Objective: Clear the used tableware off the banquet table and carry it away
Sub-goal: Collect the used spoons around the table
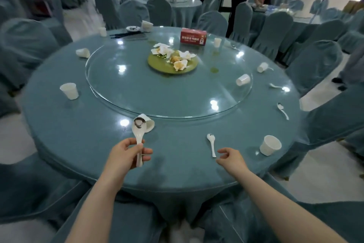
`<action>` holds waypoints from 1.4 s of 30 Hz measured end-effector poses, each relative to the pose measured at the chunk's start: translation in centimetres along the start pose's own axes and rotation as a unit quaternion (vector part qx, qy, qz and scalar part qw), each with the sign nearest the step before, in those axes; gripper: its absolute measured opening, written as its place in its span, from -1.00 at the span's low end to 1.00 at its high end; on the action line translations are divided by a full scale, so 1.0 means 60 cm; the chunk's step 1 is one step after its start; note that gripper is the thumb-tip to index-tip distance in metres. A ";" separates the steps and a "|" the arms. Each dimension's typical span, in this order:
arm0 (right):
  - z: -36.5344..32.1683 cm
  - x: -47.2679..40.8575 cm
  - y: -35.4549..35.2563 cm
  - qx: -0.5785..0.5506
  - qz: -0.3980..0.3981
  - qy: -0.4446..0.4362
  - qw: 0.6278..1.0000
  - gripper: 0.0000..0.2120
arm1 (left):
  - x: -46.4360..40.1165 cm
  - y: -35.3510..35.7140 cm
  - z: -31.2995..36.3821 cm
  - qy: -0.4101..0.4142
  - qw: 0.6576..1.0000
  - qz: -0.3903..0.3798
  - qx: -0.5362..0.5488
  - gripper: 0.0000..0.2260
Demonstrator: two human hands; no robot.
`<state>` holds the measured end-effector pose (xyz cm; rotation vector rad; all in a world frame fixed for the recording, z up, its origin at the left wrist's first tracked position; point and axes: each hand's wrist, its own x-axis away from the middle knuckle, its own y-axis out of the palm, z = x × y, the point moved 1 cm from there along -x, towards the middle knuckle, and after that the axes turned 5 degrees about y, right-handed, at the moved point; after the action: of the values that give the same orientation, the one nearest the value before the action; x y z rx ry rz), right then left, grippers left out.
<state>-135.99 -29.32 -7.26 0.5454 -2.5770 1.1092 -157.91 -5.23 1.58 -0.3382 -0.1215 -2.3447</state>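
Left hand: the left hand (126,152) is raised over the near edge of the round banquet table with the teal cloth under glass (82,144), fingers and thumb curled round the handle of a white ceramic soup spoon (138,140), its soiled bowl pointing away.
Right hand: the right hand (231,159) hovers low over the table, fingers loosely bent and holding nothing, fingertips near the handle end of a second white ceramic spoon (211,144) lying on the glass.
Tipped cup: a white paper cup lying on its side (145,122) sits just behind the held spoon's bowl.
Other cups: an upright white paper cup at the left (69,91); another upright white cup at the near right (270,145).
Turntable: a clear glass lazy Susan (169,93) carries a green round plate heaped with crumpled napkins (173,59).
Far side: a red tissue box (193,36).
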 end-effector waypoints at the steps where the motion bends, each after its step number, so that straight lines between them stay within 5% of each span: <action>1: -0.003 -0.021 0.001 0.020 -0.002 -0.006 1.000 -0.62 | -0.006 0.000 0.002 -0.003 1.000 0.009 0.000 -0.93; 6: -0.015 -0.123 0.017 0.160 -0.009 -0.025 0.987 -0.44 | -0.014 -0.003 0.019 -0.019 0.999 0.044 -0.011 -0.92; 12: -0.031 -0.187 0.039 0.213 -0.022 -0.029 0.976 -0.43 | -0.030 -0.006 0.060 -0.015 0.996 0.082 -0.038 -0.92; 18: -0.014 -0.162 0.069 0.299 -0.038 -0.139 0.943 -0.59 | -0.024 0.003 0.061 -0.019 0.995 0.094 -0.037 -0.91; 25: -0.065 -0.103 0.016 0.054 0.012 -0.105 0.993 -0.95 | -0.013 0.042 0.082 0.010 0.999 0.025 -0.034 -0.91; 31: -0.139 0.003 -0.095 -0.112 0.051 -0.157 0.980 -0.72 | -0.007 0.109 0.112 0.056 0.995 -0.076 -0.039 -0.85; 42: -0.161 0.154 -0.305 -0.280 0.021 -0.193 0.940 -0.96 | 0.043 0.273 0.200 0.135 0.959 -0.227 -0.101 -0.86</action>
<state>-134.98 -35.84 14.40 0.6069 -3.0615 0.2424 -145.75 -16.44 13.63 -0.0859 0.1945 -2.8417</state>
